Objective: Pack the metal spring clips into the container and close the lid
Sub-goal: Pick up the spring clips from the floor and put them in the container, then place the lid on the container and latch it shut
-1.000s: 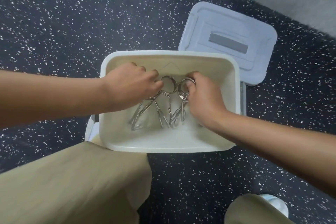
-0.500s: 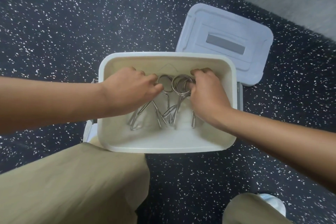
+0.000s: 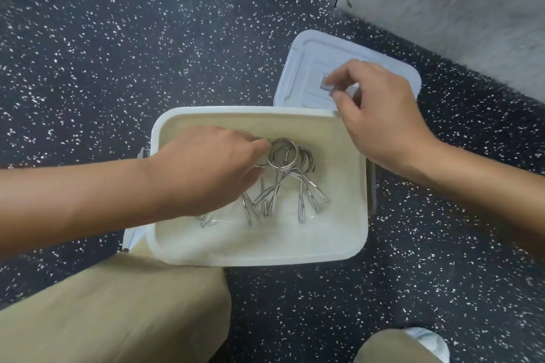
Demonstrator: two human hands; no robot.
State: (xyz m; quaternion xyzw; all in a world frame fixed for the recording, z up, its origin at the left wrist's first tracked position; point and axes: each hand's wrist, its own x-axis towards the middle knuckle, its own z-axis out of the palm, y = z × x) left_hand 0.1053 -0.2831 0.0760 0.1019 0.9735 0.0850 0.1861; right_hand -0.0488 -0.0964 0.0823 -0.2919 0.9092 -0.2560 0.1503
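Observation:
A cream plastic container (image 3: 361,215) stands on the dark speckled floor. Several metal spring clips (image 3: 290,177) lie bunched inside it, their coiled rings pointing away from me. My left hand (image 3: 212,168) is down in the container, its fingertips touching the leftmost rings; its palm hides whether it grips them. My right hand (image 3: 380,115) hovers above the container's far right corner and over the pale blue-grey lid (image 3: 306,68), fingers loosely curled with thumb and forefinger apart, holding nothing. The lid lies flat on the floor just behind the container.
A grey mat or wall base (image 3: 472,9) fills the far right corner. My khaki-clad knees (image 3: 118,309) sit close to the container's near edge, and a shoe tip (image 3: 427,342) shows bottom right.
My right hand has let go of the clips and risen out of the container toward the lid. The left hand has stayed on the rings, and the clips sit closer together.

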